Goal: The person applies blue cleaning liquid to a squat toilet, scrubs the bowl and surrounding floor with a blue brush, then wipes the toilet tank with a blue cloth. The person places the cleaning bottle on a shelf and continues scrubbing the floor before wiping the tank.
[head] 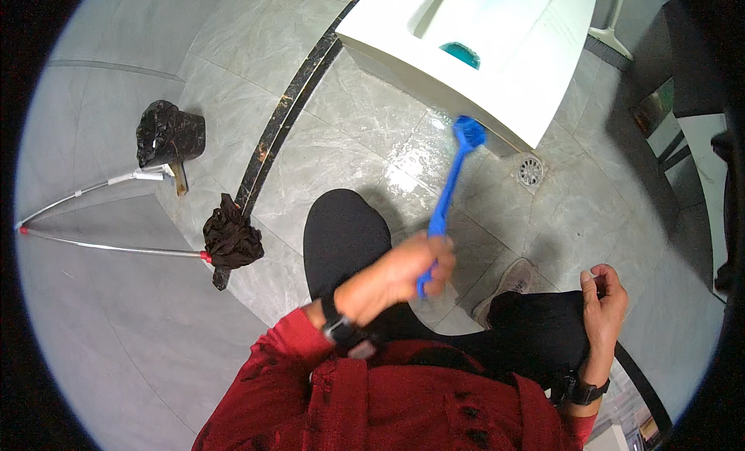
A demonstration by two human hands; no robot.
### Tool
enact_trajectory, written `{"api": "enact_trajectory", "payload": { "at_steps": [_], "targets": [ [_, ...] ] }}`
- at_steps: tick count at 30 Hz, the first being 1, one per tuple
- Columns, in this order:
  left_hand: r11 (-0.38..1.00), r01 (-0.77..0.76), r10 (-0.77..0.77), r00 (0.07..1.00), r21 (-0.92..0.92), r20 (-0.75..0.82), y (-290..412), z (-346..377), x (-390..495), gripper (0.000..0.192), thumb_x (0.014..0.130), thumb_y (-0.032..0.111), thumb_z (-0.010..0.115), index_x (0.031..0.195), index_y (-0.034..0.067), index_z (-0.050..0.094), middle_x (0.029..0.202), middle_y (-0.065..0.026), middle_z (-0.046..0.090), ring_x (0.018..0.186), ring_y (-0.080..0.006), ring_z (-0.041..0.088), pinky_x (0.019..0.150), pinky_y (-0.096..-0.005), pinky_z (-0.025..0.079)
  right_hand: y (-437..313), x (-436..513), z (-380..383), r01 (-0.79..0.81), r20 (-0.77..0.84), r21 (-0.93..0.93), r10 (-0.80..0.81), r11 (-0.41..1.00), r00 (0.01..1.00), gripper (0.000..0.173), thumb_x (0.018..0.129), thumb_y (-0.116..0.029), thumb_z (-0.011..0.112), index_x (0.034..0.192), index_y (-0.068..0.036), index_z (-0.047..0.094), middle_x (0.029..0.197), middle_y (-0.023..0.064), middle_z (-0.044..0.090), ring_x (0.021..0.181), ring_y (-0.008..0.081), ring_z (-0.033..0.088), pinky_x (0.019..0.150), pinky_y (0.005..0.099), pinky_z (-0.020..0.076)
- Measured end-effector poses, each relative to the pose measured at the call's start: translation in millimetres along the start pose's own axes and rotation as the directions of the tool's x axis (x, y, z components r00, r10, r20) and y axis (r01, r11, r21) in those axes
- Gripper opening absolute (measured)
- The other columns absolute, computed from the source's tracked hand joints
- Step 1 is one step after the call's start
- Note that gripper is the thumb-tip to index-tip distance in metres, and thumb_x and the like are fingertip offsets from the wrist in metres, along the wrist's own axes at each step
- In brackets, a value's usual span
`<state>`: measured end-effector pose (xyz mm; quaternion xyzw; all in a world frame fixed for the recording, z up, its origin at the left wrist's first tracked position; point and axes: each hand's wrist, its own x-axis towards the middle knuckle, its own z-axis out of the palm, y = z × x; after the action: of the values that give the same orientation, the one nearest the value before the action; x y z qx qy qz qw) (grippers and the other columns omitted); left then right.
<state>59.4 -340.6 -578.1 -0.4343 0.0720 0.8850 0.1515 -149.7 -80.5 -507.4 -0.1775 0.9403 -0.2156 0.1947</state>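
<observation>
My left hand [407, 267] is closed around the handle of a blue plastic toilet brush [447, 198]. Its bristled head is at the lower side of a raised white squat toilet [524, 96], over wet, shiny floor tiles [407, 160]. Whether the bristles touch the side or the floor cannot be told. Blue-green liquid [461, 54] shows in the toilet's opening. My right hand [605, 305] is beside my right knee, holding nothing, its fingers loosely curled and apart from the thumb.
A round metal floor drain [530, 171] lies near the toilet's corner. At left are a black-lined bin [174, 133], a dark mop head [233, 235] on a metal pole, a white-headed tool [145, 174] and a dark stone sill [270, 131]. A broom [611, 40] stands upper right.
</observation>
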Motion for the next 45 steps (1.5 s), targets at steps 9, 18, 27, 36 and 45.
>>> {"api": "enact_trajectory", "payload": {
  "at_steps": [9, 18, 27, 36, 45],
  "targets": [
    [0.992, 0.056, -0.063, 0.996, 0.117, 0.059, -22, 3, -22, 0.020, 0.098, 0.018, 0.050, 0.080, 0.014, 0.043, 0.062, 0.0016, 0.041, 0.047, -0.0103, 0.040, 0.036, -0.0278, 0.030, 5, 3, 1, 0.014, -0.011, 0.035, -0.013, 0.999, 1.000, 0.020, 0.089, -0.015, 0.073, 0.098, 0.000, 0.064, 0.068, 0.0046, 0.059, 0.062, 0.0120, 0.053, 0.059, 0.0280, 0.0445],
    [0.962, -0.004, 0.029, 0.996, 0.275, -0.088, -12, 4, -33, 0.010, 0.099, 0.014, 0.048, 0.094, 0.012, 0.040, 0.068, -0.0002, 0.043, 0.048, -0.0089, 0.039, 0.036, -0.0252, 0.029, 9, 1, -1, 0.015, -0.035, 0.043, -0.014, 0.999, 0.999, 0.019, 0.088, -0.015, 0.074, 0.097, -0.001, 0.064, 0.066, 0.0047, 0.059, 0.062, 0.0124, 0.054, 0.060, 0.0280, 0.0455],
    [0.046, -0.256, 0.726, 0.672, 0.966, 0.144, -26, -30, -51, 0.018, 0.097, 0.020, 0.058, 0.102, 0.003, 0.054, 0.069, -0.0144, 0.059, 0.055, -0.0355, 0.060, 0.057, -0.0466, 0.049, -1, 2, -4, 0.068, 0.099, -0.138, -0.055, 0.988, 0.994, 0.027, 0.085, -0.025, 0.074, 0.101, -0.004, 0.067, 0.077, 0.0164, 0.068, 0.067, 0.0319, 0.066, 0.063, 0.0397, 0.0515],
    [-0.650, 0.102, 0.625, 0.636, 0.753, 0.452, 30, -36, -81, 0.034, 0.081, 0.004, 0.064, 0.114, 0.010, 0.055, 0.084, -0.0170, 0.061, 0.076, -0.0389, 0.066, 0.064, -0.0484, 0.053, -60, -20, 62, 0.483, 0.434, 0.093, -0.472, 0.871, 0.767, 0.035, 0.085, -0.031, 0.071, 0.107, -0.003, 0.066, 0.091, 0.0172, 0.070, 0.083, 0.0387, 0.067, 0.074, 0.0476, 0.0532],
    [-0.788, 0.286, 0.541, 0.744, 0.545, 0.392, 99, -41, -64, 0.019, 0.095, 0.029, 0.060, 0.108, 0.015, 0.060, 0.078, -0.0154, 0.067, 0.071, -0.0361, 0.069, 0.063, -0.0465, 0.054, -53, -3, 63, 0.216, 0.486, 0.004, -0.191, 0.976, 0.853, 0.038, 0.087, -0.031, 0.071, 0.112, -0.002, 0.067, 0.092, 0.0214, 0.070, 0.089, 0.0391, 0.068, 0.075, 0.0453, 0.0542]
  ]
}}
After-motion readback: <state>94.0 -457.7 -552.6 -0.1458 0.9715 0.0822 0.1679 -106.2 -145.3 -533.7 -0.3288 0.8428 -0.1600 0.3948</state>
